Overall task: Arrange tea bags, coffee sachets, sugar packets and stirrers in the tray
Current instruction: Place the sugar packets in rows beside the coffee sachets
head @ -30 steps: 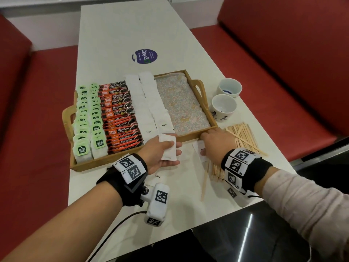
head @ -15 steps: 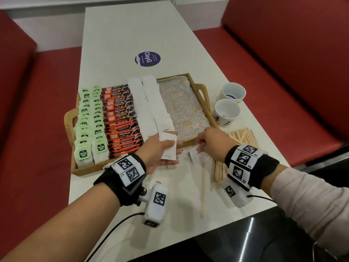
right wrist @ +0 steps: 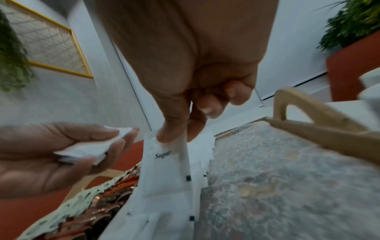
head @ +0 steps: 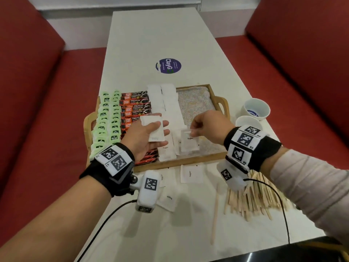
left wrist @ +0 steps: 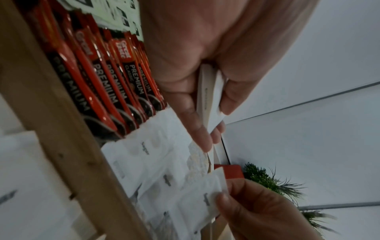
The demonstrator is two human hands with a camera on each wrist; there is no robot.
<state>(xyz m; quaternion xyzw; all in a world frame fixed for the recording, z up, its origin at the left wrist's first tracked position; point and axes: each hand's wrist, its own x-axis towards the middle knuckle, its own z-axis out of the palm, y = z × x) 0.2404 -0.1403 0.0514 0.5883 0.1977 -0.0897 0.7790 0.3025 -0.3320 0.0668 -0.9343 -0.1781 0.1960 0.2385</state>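
Note:
The wooden tray holds green tea bags, orange-black coffee sachets and two columns of white sugar packets. My left hand hovers over the tray's near part, gripping a small stack of sugar packets between thumb and fingers. My right hand pinches one sugar packet by its top edge, hanging just above the right sugar column. In the right wrist view the thumb and forefinger pinch that packet. Wooden stirrers lie piled on the table at the right.
Several loose sugar packets lie on the white table in front of the tray. Two white cups stand right of the tray. One single stirrer lies apart. Red benches flank the table.
My right hand picked a sugar packet off the table and lifted it over the tray. My left hand rose over the tray with its packets.

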